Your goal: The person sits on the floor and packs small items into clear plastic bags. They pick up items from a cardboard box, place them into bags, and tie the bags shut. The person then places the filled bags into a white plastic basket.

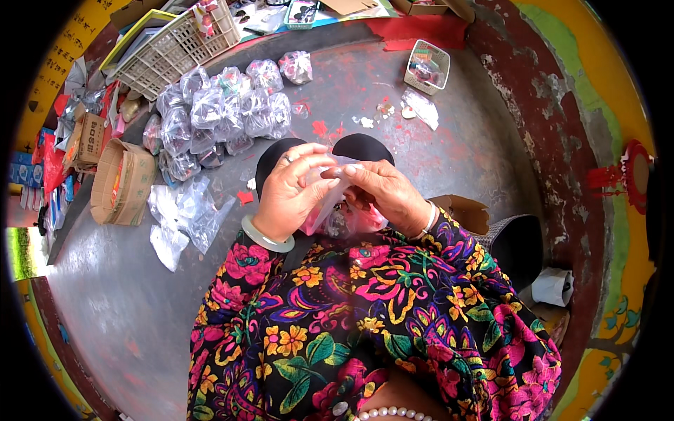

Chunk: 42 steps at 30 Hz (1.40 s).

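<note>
Close in front of my body, both hands grip the gathered top of a clear plastic bag (328, 205). Pink and dark contents show through its lower part, too hidden to name. My left hand (296, 189), with a ring and a pale bangle, pinches the bag's left side. On the other side, my right hand (394, 193) has its thumb and fingers closed on the plastic near the top. The two hands almost meet at the bag's neck. Beyond them, to the left, several filled clear bags (210, 112) are heaped on the grey floor.
Flat plastic bags (188, 210) lie left of my knees, beside an open cardboard box (121, 184). A white crate (179, 52) stands at the far left. Far right is a small basket (427, 67) with items inside. A dark container (518, 245) sits by my right elbow.
</note>
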Motion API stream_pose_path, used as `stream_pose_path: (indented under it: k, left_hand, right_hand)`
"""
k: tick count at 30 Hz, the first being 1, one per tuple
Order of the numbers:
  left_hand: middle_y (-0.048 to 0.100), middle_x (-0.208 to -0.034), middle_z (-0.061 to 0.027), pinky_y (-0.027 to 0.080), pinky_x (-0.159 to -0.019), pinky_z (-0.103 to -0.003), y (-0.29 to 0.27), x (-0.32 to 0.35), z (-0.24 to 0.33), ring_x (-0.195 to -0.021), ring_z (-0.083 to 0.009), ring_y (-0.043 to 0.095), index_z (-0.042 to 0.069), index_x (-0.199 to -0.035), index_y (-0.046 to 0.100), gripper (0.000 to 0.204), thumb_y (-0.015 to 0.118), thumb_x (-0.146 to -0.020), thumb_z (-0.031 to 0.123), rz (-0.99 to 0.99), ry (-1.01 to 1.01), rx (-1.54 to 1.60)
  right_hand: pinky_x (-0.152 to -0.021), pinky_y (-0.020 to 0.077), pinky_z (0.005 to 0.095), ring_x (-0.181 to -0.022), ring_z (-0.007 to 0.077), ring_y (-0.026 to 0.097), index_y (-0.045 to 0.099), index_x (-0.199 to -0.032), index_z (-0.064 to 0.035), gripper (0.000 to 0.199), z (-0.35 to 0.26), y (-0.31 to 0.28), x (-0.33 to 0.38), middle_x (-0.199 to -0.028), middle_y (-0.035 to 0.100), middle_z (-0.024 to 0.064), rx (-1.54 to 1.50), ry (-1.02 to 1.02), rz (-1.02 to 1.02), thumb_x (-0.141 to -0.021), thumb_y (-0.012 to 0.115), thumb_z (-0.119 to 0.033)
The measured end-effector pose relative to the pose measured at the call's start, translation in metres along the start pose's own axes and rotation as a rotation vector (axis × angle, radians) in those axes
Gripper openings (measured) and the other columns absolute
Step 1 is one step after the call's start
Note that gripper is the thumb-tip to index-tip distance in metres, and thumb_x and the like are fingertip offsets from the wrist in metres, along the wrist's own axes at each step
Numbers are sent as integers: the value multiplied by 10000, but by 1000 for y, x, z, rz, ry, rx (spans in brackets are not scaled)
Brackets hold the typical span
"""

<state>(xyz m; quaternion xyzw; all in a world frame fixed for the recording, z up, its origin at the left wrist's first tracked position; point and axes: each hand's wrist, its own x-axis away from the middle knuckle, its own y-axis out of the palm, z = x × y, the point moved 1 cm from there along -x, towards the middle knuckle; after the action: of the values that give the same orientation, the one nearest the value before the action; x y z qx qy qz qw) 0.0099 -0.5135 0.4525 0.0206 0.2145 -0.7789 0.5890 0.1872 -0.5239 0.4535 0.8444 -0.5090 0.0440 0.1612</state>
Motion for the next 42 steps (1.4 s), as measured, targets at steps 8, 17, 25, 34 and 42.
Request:
stream_pose_path:
  k: [8,17,25,34,42]
  left_hand:
    - [546,-948,-94,433,-674,-277,1,-4,7,-854,-206,515,44,-777,559,144,623,-667,-23,77,255,-144]
    - [549,-938,-73,439,-693,-246,15,5,-5,-789,-144,544,31,-1047,501,371,619,-697,-13,-190,-77,287]
    - [589,-780,-48,437,-686,-250,1,-2,-18,-819,-98,548,-15,-866,577,116,522,-771,23,-312,-219,98]
    - [562,-944,-43,410,-797,-220,-1,-10,-14,-877,-95,527,-36,-1080,497,260,421,-832,-8,-397,-266,453]
    - [549,-982,-80,430,-807,-246,3,-8,-9,-947,-127,530,-4,-1080,506,284,445,-807,-49,-266,-54,213]
  right_hand:
    - [-442,328,175,-501,54,429,606,-920,-10,244,2,-7,-3,-646,553,22,-151,31,-5,-857,504,-222]
    - [-440,343,172,-500,55,434,626,-855,-6,147,3,-12,-4,-700,599,50,-353,41,-31,-805,576,-135]
    - [-516,433,259,-596,159,538,620,-710,-45,71,1,-13,-6,-726,568,73,731,-674,24,-644,593,-40]
    - [-520,432,268,-604,144,503,584,-730,-39,136,7,2,1,-756,489,38,1506,-1093,271,-618,589,-116]
    - [-510,429,265,-588,131,496,611,-780,-19,160,13,-2,-3,-850,538,50,1389,-1168,273,-634,632,-79]
